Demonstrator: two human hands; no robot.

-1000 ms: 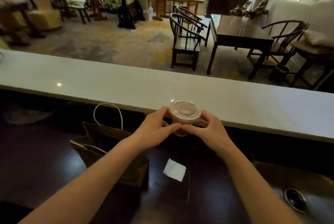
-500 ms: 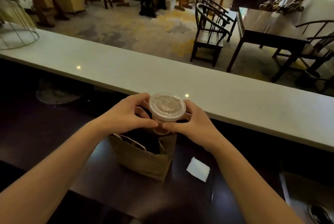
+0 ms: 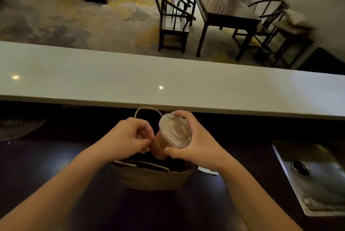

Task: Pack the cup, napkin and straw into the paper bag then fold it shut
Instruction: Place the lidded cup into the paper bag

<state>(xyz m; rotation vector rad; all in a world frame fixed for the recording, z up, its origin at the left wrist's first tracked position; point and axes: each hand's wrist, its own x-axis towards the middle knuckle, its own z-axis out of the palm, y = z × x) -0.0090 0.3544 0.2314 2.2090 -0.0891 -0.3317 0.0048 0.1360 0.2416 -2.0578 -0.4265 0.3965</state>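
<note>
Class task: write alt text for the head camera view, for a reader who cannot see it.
A right hand tilts a lidded cup of brown drink over an open paper bag on a dark counter, while the left hand pinches at the bag's handle.

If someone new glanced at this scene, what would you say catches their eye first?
First, the clear plastic cup of brown drink with its domed lid, tilted in the right hand just above the open brown paper bag at bottom centre. The left hand pinches at the bag's far edge near the looped handle. Beyond them, the long pale countertop runs across the frame, with a steel sink at lower right.
</note>
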